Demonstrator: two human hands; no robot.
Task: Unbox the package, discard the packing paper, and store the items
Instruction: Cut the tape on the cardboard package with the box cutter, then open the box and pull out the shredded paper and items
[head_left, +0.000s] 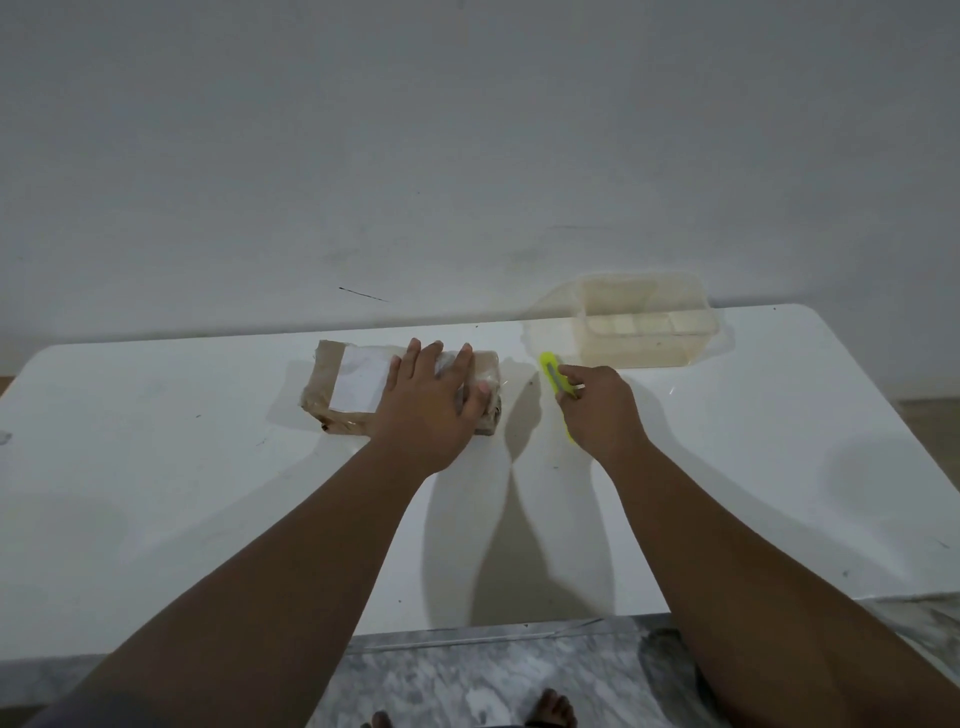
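A small brown cardboard package (343, 387), wrapped in clear tape and bearing a white label, lies on the white table (182, 493) near its far edge. My left hand (431, 400) rests flat on the package's right half, fingers spread, thumb down its right end. To the right, my right hand (597, 410) grips a neon-yellow box cutter (550, 371), its tip pointing away from me and just clear of the package. The cutter's lower part is hidden in my fist.
A clear plastic storage container (649, 322) stands at the table's far right, against the white wall, just beyond the cutter. Grey marble floor (467, 675) and my bare feet show below the table's near edge.
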